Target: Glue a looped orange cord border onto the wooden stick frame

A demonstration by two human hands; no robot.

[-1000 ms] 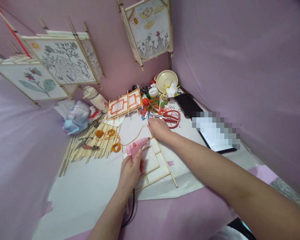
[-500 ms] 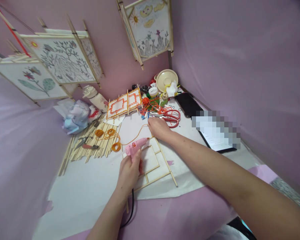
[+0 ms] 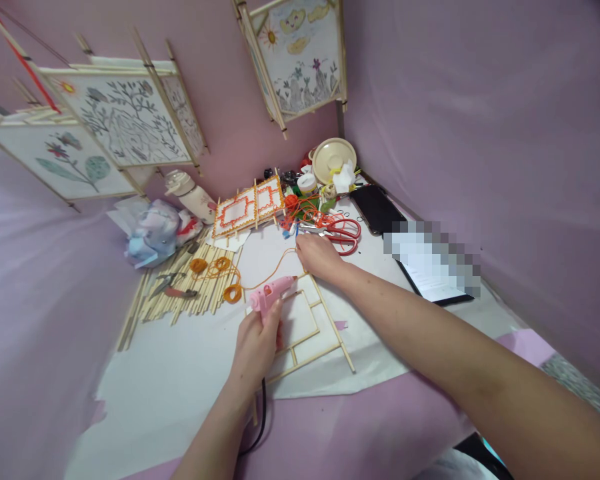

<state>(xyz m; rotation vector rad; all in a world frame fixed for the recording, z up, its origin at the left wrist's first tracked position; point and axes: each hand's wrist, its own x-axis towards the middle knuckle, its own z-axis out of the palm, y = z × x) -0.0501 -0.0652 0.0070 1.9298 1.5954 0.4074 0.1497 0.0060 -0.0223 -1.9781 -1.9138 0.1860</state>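
My left hand (image 3: 257, 345) is wrapped round a pink glue gun (image 3: 273, 294) whose nozzle points at the top corner of a flat wooden stick frame (image 3: 314, 333) lying on white paper. At that far corner my right hand (image 3: 319, 257) rests with fingers curled, pinching an orange string (image 3: 270, 271) against the frame. The string trails left to small orange coils (image 3: 219, 270). The gun's black cord (image 3: 260, 417) runs back toward me.
A heap of bamboo sticks (image 3: 180, 293) with pliers (image 3: 173, 287) lies at the left. Red scissors (image 3: 341, 232), an orange-trimmed panel (image 3: 247, 207), a bottle (image 3: 190, 193), a bowl (image 3: 333, 159), a phone (image 3: 377, 208) and a tablet (image 3: 433, 277) crowd the back and right. Painted lantern panels (image 3: 125, 123) hang above.
My left hand and the glue gun have drifted slightly left and toward me. The right hand has stayed in place on the string.
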